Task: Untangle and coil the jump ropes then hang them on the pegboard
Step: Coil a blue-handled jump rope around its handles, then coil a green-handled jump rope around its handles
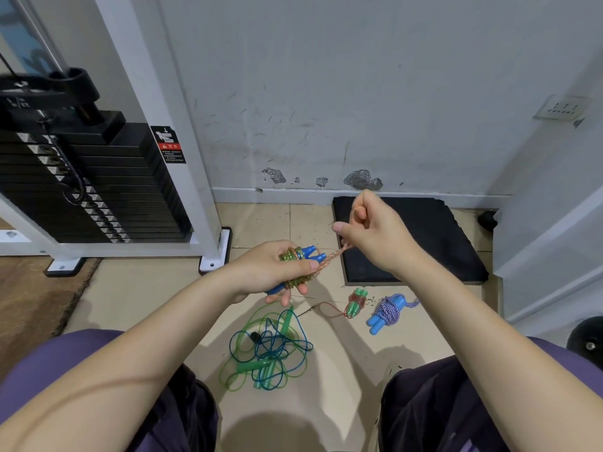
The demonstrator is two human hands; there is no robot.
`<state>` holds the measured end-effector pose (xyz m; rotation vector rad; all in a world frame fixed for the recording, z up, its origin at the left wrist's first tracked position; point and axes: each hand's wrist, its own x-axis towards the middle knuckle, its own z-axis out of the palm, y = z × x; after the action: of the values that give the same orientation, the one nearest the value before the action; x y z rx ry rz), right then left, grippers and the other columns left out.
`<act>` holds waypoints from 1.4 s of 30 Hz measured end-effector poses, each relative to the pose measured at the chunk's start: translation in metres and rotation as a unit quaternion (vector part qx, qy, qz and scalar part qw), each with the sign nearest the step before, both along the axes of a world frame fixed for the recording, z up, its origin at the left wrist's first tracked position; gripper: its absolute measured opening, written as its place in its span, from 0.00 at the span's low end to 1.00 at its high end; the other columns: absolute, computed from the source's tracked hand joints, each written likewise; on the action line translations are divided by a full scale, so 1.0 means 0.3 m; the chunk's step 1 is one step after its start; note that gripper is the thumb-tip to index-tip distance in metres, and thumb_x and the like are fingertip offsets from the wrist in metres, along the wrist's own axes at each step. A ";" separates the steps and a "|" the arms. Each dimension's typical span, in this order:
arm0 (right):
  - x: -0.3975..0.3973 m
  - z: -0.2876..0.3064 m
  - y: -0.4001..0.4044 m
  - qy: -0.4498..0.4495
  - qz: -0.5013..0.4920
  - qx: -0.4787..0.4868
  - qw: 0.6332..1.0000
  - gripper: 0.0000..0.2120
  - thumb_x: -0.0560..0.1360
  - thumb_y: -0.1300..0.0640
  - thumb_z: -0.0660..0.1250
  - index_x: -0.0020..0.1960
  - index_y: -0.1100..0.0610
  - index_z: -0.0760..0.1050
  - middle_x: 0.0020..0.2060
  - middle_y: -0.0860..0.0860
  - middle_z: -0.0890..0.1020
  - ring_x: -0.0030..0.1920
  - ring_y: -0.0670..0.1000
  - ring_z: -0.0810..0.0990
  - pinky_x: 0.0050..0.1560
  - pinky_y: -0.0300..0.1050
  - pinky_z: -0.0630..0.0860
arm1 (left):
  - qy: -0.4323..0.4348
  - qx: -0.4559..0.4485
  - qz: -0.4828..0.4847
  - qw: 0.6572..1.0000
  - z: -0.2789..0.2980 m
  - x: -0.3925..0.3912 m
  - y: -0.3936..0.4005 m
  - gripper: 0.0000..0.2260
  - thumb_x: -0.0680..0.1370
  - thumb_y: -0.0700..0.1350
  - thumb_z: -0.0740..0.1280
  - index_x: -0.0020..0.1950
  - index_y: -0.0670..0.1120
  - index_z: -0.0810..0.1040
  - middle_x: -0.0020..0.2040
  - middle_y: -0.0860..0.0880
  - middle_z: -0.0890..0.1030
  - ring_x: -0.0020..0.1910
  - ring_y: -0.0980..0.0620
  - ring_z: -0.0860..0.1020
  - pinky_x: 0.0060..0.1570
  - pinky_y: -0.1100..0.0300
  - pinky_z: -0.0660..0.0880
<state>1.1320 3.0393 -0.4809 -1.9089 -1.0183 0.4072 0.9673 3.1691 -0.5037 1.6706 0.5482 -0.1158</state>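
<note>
Blue-handled rope bundle [295, 267] is gripped in left hand [277, 272] fingers, its loose tail [336, 256] pinched by right hand [375, 233]; two wrapped ropes [357, 301] [388, 313] are seen on floor [342, 370], green/blue tangle [267, 353] untouched, nothing judged hung.

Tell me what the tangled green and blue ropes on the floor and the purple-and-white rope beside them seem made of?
The tangled green and blue jump ropes look like translucent plastic cord, probably PVC: glossy, thin and see-through. The purple-and-white twisted rope looks like matte woven fibre, maybe cotton or nylon, wrapped round smooth blue plastic handles.
</note>
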 end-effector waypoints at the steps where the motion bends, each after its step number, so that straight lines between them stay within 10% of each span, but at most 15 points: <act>1: 0.003 -0.012 0.002 -0.048 -0.011 0.006 0.999 0.19 0.75 0.60 0.71 0.39 0.54 0.60 0.32 0.51 0.70 0.36 0.60 0.73 0.43 0.59 0.75 | -0.002 0.001 0.001 1.000 -0.006 0.004 -0.004 0.13 0.79 0.47 0.68 0.55 0.40 0.72 0.40 0.41 0.83 0.24 0.48 0.74 0.21 0.61 0.63; 7: 0.017 -0.077 -0.001 -0.294 -0.069 0.022 0.953 0.15 0.80 0.55 0.66 0.40 0.58 0.63 0.30 0.49 0.68 0.30 0.54 0.67 0.30 0.48 0.65 | -0.017 -0.037 -0.007 0.999 -0.009 0.009 -0.003 0.09 0.79 0.45 0.67 0.53 0.42 0.72 0.40 0.40 0.83 0.24 0.47 0.73 0.21 0.61 0.63; 16: 0.050 -0.062 0.006 -0.001 -0.150 0.057 0.987 0.22 0.75 0.51 0.71 0.34 0.55 0.60 0.31 0.62 0.72 0.33 0.63 0.70 0.37 0.54 0.72 | -0.026 -0.040 -0.012 0.999 -0.018 -0.007 0.053 0.13 0.80 0.46 0.66 0.58 0.38 0.72 0.40 0.41 0.81 0.25 0.47 0.73 0.22 0.61 0.66; 22: 0.142 -0.088 -0.014 0.109 -0.196 0.075 0.972 0.19 0.73 0.51 0.74 0.38 0.59 0.66 0.27 0.58 0.75 0.23 0.48 0.71 0.31 0.39 0.71 | 0.004 -0.038 0.017 0.999 -0.074 0.123 0.068 0.17 0.79 0.50 0.68 0.60 0.41 0.69 0.44 0.40 0.85 0.29 0.46 0.79 0.24 0.60 0.71; 35: 0.401 -0.813 -0.313 0.326 -0.363 -0.009 0.873 0.15 0.74 0.56 0.73 0.32 0.59 0.75 0.21 0.54 0.72 0.20 0.50 0.67 0.29 0.43 0.68 | 0.105 -0.006 0.101 0.989 -0.821 0.509 -0.135 0.22 0.70 0.55 0.76 0.46 0.36 0.79 0.27 0.45 0.77 0.29 0.50 0.79 0.24 0.61 0.68; 39: 0.488 -0.871 -0.317 0.358 -0.388 0.038 0.849 0.09 0.76 0.56 0.71 0.46 0.64 0.80 0.29 0.56 0.80 0.22 0.50 0.75 0.31 0.43 0.76 | 0.091 -0.071 0.094 0.989 -0.940 0.648 -0.192 0.15 0.76 0.53 0.72 0.47 0.41 0.79 0.36 0.45 0.80 0.36 0.50 0.79 0.31 0.61 0.75; 42: 0.509 -0.904 -0.275 0.421 -0.387 0.086 0.816 0.26 0.74 0.54 0.74 0.66 0.63 0.71 0.44 0.59 0.85 0.40 0.56 0.86 0.44 0.44 0.83 | 0.091 -0.123 0.088 0.984 -0.996 0.727 -0.208 0.09 0.78 0.51 0.70 0.57 0.54 0.76 0.53 0.49 0.82 0.51 0.51 0.81 0.48 0.57 0.79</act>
<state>1.2847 2.9567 -0.7521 -1.5358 0.3138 0.5607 1.1853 3.1067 -0.8025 1.3735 0.7848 -0.2001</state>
